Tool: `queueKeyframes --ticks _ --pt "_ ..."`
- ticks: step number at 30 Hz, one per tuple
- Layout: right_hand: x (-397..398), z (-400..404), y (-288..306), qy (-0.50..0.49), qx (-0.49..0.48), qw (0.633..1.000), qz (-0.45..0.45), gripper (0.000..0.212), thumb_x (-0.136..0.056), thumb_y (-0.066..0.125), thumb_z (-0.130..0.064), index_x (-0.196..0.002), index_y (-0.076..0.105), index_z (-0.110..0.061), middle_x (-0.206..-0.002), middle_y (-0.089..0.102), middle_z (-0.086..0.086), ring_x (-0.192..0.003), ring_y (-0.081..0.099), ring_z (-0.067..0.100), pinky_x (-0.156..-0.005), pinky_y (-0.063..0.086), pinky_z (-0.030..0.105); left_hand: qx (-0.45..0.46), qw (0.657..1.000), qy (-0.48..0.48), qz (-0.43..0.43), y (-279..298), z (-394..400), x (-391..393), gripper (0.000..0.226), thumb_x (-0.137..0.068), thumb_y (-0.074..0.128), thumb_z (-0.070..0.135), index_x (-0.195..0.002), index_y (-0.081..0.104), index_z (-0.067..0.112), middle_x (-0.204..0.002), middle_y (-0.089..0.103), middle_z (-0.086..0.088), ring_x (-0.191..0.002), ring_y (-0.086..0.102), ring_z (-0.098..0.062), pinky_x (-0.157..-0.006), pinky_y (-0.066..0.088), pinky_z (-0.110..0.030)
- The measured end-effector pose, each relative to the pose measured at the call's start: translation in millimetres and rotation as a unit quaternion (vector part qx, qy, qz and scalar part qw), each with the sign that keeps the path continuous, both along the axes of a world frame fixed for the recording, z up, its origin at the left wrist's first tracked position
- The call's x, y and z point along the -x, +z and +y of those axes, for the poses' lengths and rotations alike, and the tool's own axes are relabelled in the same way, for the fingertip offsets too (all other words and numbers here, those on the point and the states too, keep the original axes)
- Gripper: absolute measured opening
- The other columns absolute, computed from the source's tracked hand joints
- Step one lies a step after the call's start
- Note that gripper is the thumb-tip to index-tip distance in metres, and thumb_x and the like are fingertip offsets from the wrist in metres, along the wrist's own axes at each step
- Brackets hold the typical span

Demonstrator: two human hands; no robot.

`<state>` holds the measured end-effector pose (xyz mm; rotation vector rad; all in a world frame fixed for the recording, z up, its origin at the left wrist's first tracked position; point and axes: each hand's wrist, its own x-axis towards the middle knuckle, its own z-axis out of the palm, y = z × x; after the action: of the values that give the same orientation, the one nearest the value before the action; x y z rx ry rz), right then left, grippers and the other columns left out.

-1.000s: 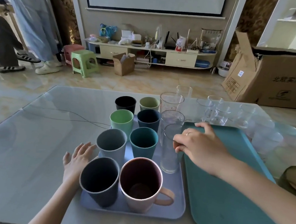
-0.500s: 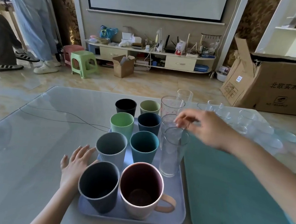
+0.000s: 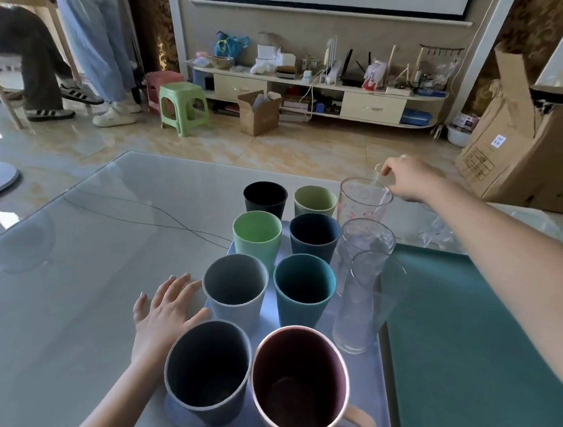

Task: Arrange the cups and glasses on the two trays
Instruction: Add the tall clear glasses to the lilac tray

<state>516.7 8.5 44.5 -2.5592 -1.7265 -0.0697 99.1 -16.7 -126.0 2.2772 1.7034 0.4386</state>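
A pale blue tray (image 3: 377, 405) holds several coloured cups in two columns, with a grey mug (image 3: 206, 371) and a pink mug (image 3: 301, 387) nearest me. Three clear glasses stand along its right side; the nearest is a tall glass (image 3: 361, 303). A teal tray (image 3: 485, 364) lies to the right. My left hand (image 3: 165, 315) rests flat on the table beside the blue tray. My right hand (image 3: 410, 181) reaches to the far edge and pinches the rim of a small clear glass (image 3: 380, 171).
More clear glasses (image 3: 437, 228) stand on the glass-topped table (image 3: 79, 262) beyond the teal tray. A thin wire (image 3: 143, 210) crosses the table at left. A large cardboard box (image 3: 554, 153) sits on the floor at right. People's legs show at far left.
My right hand let go of the tall glass on the blue tray, then travelled away to the far edge and took hold of a small clear glass. My left hand stayed put.
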Motion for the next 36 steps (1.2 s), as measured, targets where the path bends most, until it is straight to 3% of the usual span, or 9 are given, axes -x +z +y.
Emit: queueKeyframes --ticks 3,7,13,16,19,24,28,32,36 --pt "-7 11 -6 0.007 0.038 0.999 0.016 0.017 -0.089 0.06 -0.014 -0.104 0.066 -0.02 -0.107 0.065 0.007 -0.086 0.059 0.022 -0.07 0.047 0.029 0.004 1.0 0.0 0.003 0 1 0 0.059 -0.087 0.03 0.057 -0.142 0.025 0.039 -0.155 0.022 0.013 -0.145 0.006 -0.008 -0.118 -0.005 -0.044" --pt "-13 16 -11 -0.004 0.01 1.0 -0.001 0.007 -0.091 0.056 -0.021 -0.084 0.059 -0.022 -0.095 0.064 0.009 -0.078 0.059 0.024 -0.062 0.043 0.028 0.009 1.0 0.007 -0.007 4 -1 -2 0.07 -0.075 0.021 0.062 -0.142 0.026 0.041 -0.154 0.022 0.014 -0.145 0.006 -0.007 -0.118 -0.006 -0.043" --pt "0 21 49 0.007 -0.203 0.979 0.008 0.007 -0.093 0.054 -0.017 -0.088 0.055 -0.012 -0.096 0.061 0.014 -0.081 0.056 0.028 -0.067 0.045 0.034 0.007 1.0 0.002 -0.004 4 -2 -3 0.069 -0.076 0.02 0.064 -0.141 0.027 0.041 -0.154 0.022 0.013 -0.145 0.007 -0.008 -0.118 -0.005 -0.044" --pt "20 7 87 0.064 -0.246 0.967 0.013 0.011 -0.092 0.055 -0.015 -0.082 0.049 -0.015 -0.09 0.056 0.01 -0.082 0.055 0.027 -0.064 0.038 0.03 0.005 1.0 0.002 -0.009 2 -3 -2 0.069 -0.077 0.02 0.067 -0.14 0.028 0.041 -0.153 0.025 0.013 -0.145 0.01 -0.009 -0.116 -0.004 -0.044" --pt "45 -23 108 0.112 -0.287 0.951 -0.007 0.011 -0.092 0.054 -0.014 -0.082 0.051 -0.012 -0.088 0.052 0.006 -0.075 0.051 0.022 -0.06 0.03 0.027 -0.002 1.0 -0.006 -0.01 3 -5 0 0.055 -0.089 0.036 0.06 -0.14 0.029 0.041 -0.154 0.025 0.011 -0.145 0.011 -0.011 -0.117 -0.002 -0.046" --pt "83 -110 132 0.18 -0.348 0.92 0.011 0.008 -0.091 0.056 -0.009 -0.086 0.057 -0.004 -0.084 0.059 0.005 -0.074 0.052 0.019 -0.06 0.035 0.022 0.006 0.999 -0.037 -0.008 12 -19 7 0.055 -0.092 0.042 0.051 -0.143 0.028 0.035 -0.157 0.018 0.006 -0.146 0.008 -0.012 -0.119 0.002 -0.039" --pt "105 -193 134 0.212 -0.357 0.908 0.053 0.005 -0.088 0.061 -0.004 -0.087 0.062 -0.008 -0.083 0.062 -0.003 -0.071 0.054 0.006 -0.063 0.038 0.001 0.007 0.999 -0.053 0.005 10 -31 16 0.05 -0.096 0.038 0.044 -0.144 0.026 0.036 -0.158 0.015 0.005 -0.147 0.006 -0.012 -0.12 0.005 -0.035" --pt "123 -266 122 0.228 -0.321 0.912 0.113 0.014 -0.084 0.064 -0.001 -0.083 0.063 -0.015 -0.08 0.06 -0.02 -0.071 0.061 0.002 -0.062 0.047 0.007 0.021 0.999 -0.042 -0.006 7 -47 22 0.049 -0.096 0.03 0.042 -0.144 0.027 0.033 -0.158 0.015 0.006 -0.146 0.009 -0.01 -0.12 0.007 -0.032" --pt "139 -309 89 0.224 -0.236 0.937 0.13 0.024 -0.078 0.065 0.007 -0.079 0.066 -0.017 -0.075 0.064 -0.019 -0.077 0.06 -0.011 -0.064 0.041 -0.001 0.011 0.999 -0.037 -0.02 4 -60 26 0.049 -0.096 0.033 0.041 -0.144 0.028 0.032 -0.156 0.02 0.007 -0.146 0.012 -0.011 -0.119 0.01 -0.031"
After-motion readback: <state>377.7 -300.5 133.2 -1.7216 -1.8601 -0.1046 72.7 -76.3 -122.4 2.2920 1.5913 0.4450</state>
